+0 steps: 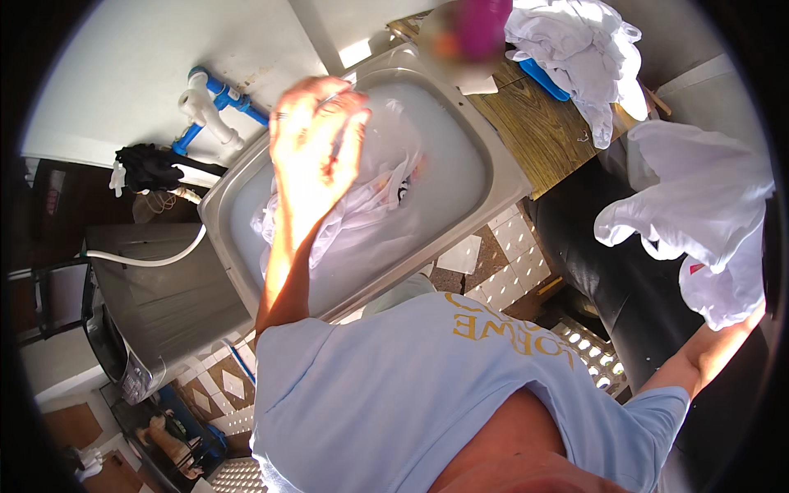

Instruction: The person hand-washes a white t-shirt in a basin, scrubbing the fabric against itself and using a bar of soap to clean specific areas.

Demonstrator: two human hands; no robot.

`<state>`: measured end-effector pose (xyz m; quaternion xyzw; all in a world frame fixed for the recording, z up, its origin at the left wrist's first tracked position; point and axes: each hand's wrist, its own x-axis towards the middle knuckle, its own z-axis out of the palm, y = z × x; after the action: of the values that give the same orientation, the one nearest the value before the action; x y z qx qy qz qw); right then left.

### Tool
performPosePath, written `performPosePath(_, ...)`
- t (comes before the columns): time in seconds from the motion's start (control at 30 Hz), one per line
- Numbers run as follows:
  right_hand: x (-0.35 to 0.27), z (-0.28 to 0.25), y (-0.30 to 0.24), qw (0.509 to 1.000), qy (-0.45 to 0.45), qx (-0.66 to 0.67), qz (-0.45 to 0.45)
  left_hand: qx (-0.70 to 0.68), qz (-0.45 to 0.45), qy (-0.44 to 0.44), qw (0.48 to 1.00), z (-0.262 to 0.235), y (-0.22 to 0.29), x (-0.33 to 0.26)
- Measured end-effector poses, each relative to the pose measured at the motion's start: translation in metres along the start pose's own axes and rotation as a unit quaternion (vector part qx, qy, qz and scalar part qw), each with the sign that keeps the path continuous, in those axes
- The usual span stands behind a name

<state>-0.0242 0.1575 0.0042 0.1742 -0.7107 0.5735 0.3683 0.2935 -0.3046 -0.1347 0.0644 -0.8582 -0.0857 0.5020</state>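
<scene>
My left hand (316, 140) is raised over a steel sink (493, 156) full of cloudy water, fingers loosely apart and holding nothing. Right beneath it, white laundry (370, 222) soaks in the water. My right arm reaches out to the far right, where a white garment (699, 222) with a small red mark hangs over a black seat (633, 304). My right hand (758, 311) is at the picture's rim, mostly hidden behind that garment, and appears to grip it.
Blue and white pipes with a tap (209, 99) stand behind the sink, with a black cloth (148, 168) beside them. A white hose (148, 260) runs to a grey washing machine (156, 304). A wooden table (534, 140) holds a white clothes pile (583, 57). The floor (509, 271) is tiled.
</scene>
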Motion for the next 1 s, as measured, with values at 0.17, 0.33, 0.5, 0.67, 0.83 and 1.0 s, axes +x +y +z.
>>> performPosePath(0.17, -0.102, -0.064, -0.03, 0.998, -0.022, 0.027, 0.056, 0.277, 0.078, -0.108, 0.952, -0.092, -0.064, 0.031)
performPosePath(0.33, -0.148, -0.097, -0.058, 0.995, -0.044, 0.043, 0.077, 0.216, 0.091, -0.279, 0.931, -0.126, -0.119, 0.041)
performPosePath(0.5, -0.173, -0.137, -0.068, 0.991, -0.113, -0.066, 0.011, 0.359, 0.002, -0.377, 0.854, -0.098, -0.132, 0.066)
performPosePath(0.67, -0.197, -0.147, -0.08, 0.936, -0.05, 0.237, 0.257, 0.459, -0.095, -0.362, 0.806, -0.072, -0.102, 0.085)
performPosePath(0.83, -0.217, -0.145, -0.109, 0.939, -0.003, 0.217, 0.267, 0.451, -0.13, -0.373, 0.8, -0.071, -0.098, 0.091)
performPosePath(1.0, -0.22, -0.149, -0.114, 0.934, -0.031, 0.213, 0.283, 0.444, 0.025, -0.22, 0.869, -0.071, -0.018, 0.054)
